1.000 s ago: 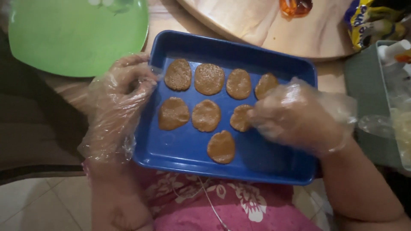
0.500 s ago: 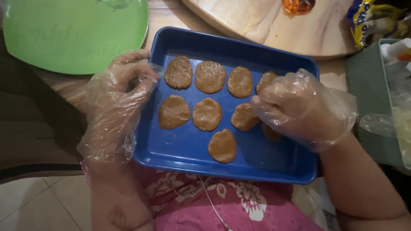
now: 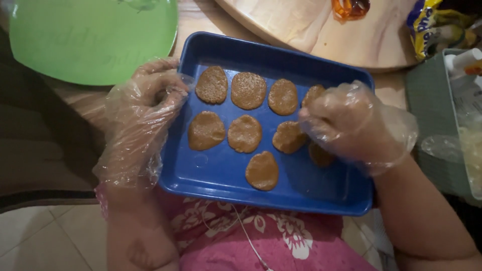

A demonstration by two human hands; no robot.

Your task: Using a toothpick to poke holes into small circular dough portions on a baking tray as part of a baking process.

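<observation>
Between the two gloved hands lies a blue tray (image 3: 221, 173) with nine flat brown dough patties (image 3: 244, 133) laid in rows. The left hand (image 3: 143, 118) curls around the tray's rim, gripping it. The right hand (image 3: 351, 125), fingers bent, presses on a patty beneath it. Most of the tray is filled; bare room remains along the near edge.

Clear plastic gloves cover both hands; pink floral garment, thin white cable.
</observation>
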